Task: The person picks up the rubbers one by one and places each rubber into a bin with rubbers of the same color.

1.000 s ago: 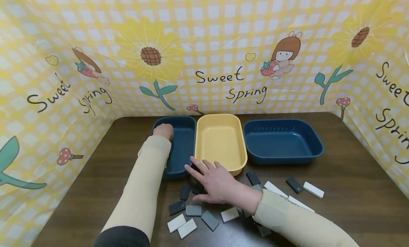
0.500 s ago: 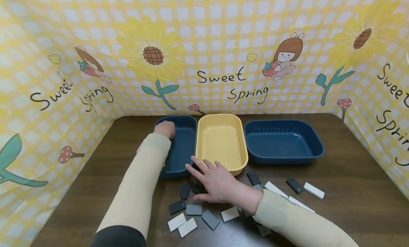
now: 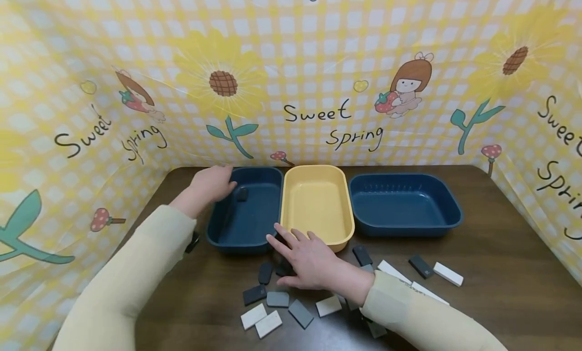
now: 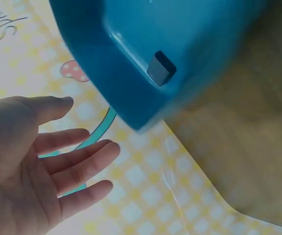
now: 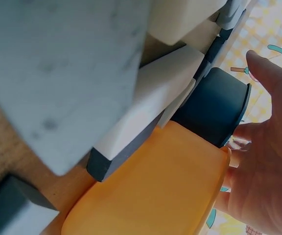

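My left hand (image 3: pixel 210 184) hovers by the back-left corner of the left blue bin (image 3: pixel 227 237), its fingers relaxed and holding nothing. In the left wrist view, the palm of that hand (image 4: pixel 38 161) faces the bin's wall, apart from it. A small dark block (image 3: pixel 242 194) lies inside this bin near its back end. With fingers spread, my right hand (image 3: pixel 313 260) stays at the front edge of the yellow bin (image 3: pixel 349 230). Beneath it a dark block (image 3: pixel 283 266) is partly hidden. In the right wrist view, the fingers of the right hand (image 5: pixel 268 147) hold nothing.
Several grey, dark and white blocks lie on the brown table, such as a grey block (image 3: pixel 301 313), a white block (image 3: pixel 269 324) and a dark block (image 3: pixel 420 266). Another blue bin (image 3: pixel 404 230) stands right of the yellow one. A checked cloth (image 3: pixel 318 53) surrounds the table.
My left hand has come up out of the left blue bin and moved left, uncovering the dark block inside. The right hand has stayed where it was.
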Motion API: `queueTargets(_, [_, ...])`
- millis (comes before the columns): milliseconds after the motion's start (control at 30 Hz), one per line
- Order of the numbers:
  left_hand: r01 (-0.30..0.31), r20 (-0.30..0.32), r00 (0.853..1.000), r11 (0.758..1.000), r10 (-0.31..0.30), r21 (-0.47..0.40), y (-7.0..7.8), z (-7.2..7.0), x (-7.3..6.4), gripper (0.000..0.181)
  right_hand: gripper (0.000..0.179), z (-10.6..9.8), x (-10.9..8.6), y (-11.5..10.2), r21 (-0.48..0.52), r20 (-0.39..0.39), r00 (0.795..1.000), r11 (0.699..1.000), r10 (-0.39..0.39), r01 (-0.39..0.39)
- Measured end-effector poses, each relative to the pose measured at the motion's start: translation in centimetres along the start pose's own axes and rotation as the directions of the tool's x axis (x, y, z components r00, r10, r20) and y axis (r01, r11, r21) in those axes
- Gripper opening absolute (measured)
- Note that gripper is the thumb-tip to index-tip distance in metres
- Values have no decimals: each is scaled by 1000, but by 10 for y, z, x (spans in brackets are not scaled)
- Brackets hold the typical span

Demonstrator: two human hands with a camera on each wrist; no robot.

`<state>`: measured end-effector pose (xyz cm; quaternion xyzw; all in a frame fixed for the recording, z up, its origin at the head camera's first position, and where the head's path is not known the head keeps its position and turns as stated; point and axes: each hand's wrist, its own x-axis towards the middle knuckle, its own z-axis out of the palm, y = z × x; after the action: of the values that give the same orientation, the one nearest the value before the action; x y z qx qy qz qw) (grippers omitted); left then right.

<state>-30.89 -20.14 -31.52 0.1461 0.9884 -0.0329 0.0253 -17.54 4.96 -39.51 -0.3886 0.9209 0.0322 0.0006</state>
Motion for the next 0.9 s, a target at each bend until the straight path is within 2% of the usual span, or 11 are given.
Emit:
queueTargets(133, [-20, -142, 990, 1000, 17, -22, -7, 5, -37, 40, 91, 2, -2, 1, 11, -2, 1000, 1000, 0, 0])
queueTargets(233, [-45, -261, 965, 998, 33, -40, -12, 10, -67, 39, 92, 3, -2, 1, 17, -10, 1000, 1000, -5, 5])
queueTargets(333, [-89, -394, 917, 995, 67, -39, -16, 19, -95, 32, 92, 2, -1, 1, 22, -11, 1000, 1000, -7, 8])
queueTargets(467, [-160, -546, 831, 986, 104, -55, -13, 34, -124, 20, 91, 2, 0, 0, 26, -12, 1000, 1000, -12, 13])
queueTargets(567, [-229, -621, 772, 970, 132, -78, -5, 48, -141, 17, 90, 2, 0, 0, 26, -15, 1000, 999, -18, 18])
queueTargets(633, [-278, -650, 743, 957, 159, -84, 3, 58, -150, 15, 90, 2, 0, 0, 27, -16, 1000, 999, -20, 21])
queueTargets(667, [-298, -657, 734, 951, 171, -85, 7, 63, -153, 15, 90, 2, 0, 0, 28, -14, 1000, 999, -19, 19])
queueTargets(733, [-323, -646, 739, 942, 191, -91, 15, 72, -159, 12, 90, 2, 0, 1, 30, -12, 1000, 999, -17, 17])
queueTargets(767, [-324, -629, 753, 941, 194, -98, 20, 76, -161, 12, 90, 2, 0, 1, 29, -11, 1000, 999, -14, 15])
queueTargets(800, [-319, -602, 775, 941, 193, -109, 25, 80, -163, 12, 91, 2, 0, 1, 30, -11, 1000, 999, -12, 13])
queueTargets(900, [-293, -481, 857, 944, 188, -153, 40, 88, -168, 14, 91, 2, 0, 1, 27, -6, 1000, 1000, -8, 8])
